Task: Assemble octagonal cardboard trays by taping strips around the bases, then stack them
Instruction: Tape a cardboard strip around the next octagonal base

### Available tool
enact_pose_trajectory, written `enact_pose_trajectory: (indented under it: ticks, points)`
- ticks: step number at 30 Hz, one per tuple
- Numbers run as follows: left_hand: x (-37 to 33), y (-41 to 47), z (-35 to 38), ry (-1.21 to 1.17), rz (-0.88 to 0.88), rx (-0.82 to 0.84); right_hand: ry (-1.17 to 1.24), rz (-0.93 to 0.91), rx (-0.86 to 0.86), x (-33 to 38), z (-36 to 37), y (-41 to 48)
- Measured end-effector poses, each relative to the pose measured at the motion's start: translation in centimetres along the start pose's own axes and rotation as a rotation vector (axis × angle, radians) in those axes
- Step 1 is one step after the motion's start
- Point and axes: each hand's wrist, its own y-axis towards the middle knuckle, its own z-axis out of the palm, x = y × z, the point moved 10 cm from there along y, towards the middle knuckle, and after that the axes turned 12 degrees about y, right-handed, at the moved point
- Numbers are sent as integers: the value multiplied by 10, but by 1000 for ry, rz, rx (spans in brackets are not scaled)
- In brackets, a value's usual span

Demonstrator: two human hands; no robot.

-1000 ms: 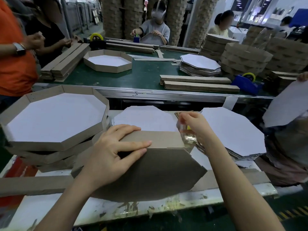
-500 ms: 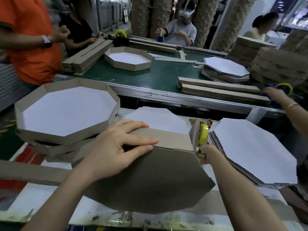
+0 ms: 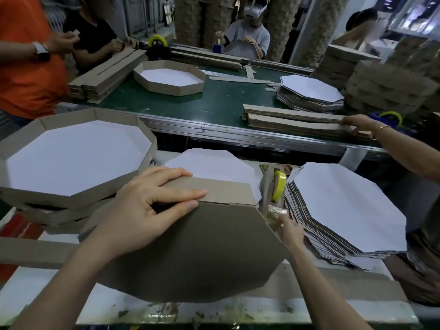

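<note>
The white surface (image 3: 47,294) carries everything within reach, with a green conveyor belt (image 3: 214,103) running behind it. At the left sits a stack of finished trays (image 3: 71,201), the top one white inside and walled in brown. At the right a pile of flat octagonal bases (image 3: 345,206) leans in a fanned heap, white faces up.

Between them the base (image 3: 202,253) in work is tipped up on its near edge, brown underside facing the camera. It looks like light corrugated board: stiff across the flat, easy to dent at the corners, so it is best held at an edge, not the middle. The strip (image 3: 221,190) is folded along the base's top edge. Being scored, it will likely spring away from the edge unless pinned close to the seam.

The left hand (image 3: 147,206) does that pinning, its fingers stretched out flat across strip and base together; its thumb is hidden. The right hand (image 3: 289,231) is at the base's upper right corner, just below the tape dispenser (image 3: 267,186), and appears to pinch the loose, crinkled end of the tape (image 3: 276,214). That film is thin and sticky and will probably fold onto itself if slack, so it wants to be kept taut.
</note>
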Motion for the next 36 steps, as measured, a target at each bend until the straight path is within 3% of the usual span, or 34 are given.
enact_pose_trajectory:
  ticks: [3, 12, 19, 28, 36]
  points:
    - [-1, 1, 2, 14, 1, 5, -123, -64, 102, -10, -9, 4]
    - [2, -3, 2, 43, 10, 2, -608, -84, 116, -19, -26, 15]
    - [15, -14, -2, 69, -36, -10, -719, -197, 432, 63, 88, -45]
    - [9, -25, -6, 155, -5, 73, -330, -431, 554, 177, 169, -187]
    - [12, -39, -13, 173, -135, 79, -243, -416, 567, 157, 161, -269]
